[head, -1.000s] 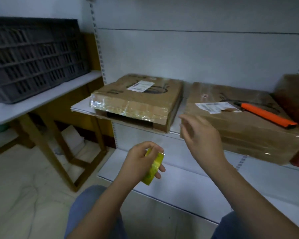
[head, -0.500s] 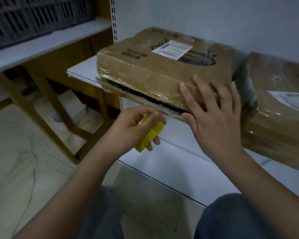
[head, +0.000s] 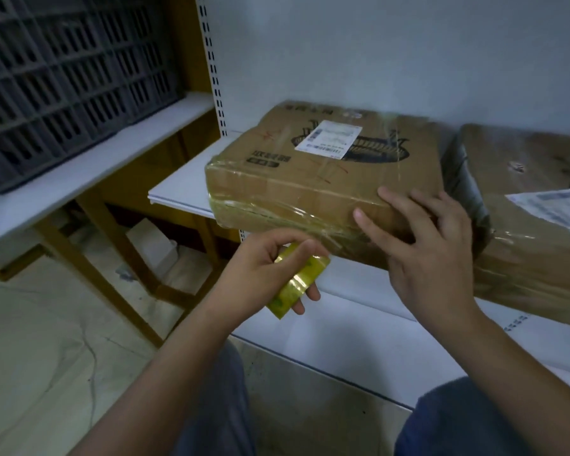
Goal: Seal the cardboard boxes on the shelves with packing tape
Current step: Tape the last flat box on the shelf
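Box (head: pixel 323 182) on shelf (head: pixel 178 192): right hand (head: pixel 431 255) flat, steadying front; left hand (head: pixel 264 278) grips tape (head: pixel 298 281). Press strip firmly across seam.

The left hand (head: pixel 260 274) is held low with its fingers and thumb curled in a grip, forearm reaching up from below. The right hand (head: pixel 431 258) is raised beside it, fingers spread and nearly straight.

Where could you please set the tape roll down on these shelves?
Bare shelf lies left of the left box, beside the upright. The lower shelf is bare under the hands. It is crowded where the left box nearly meets the right box.
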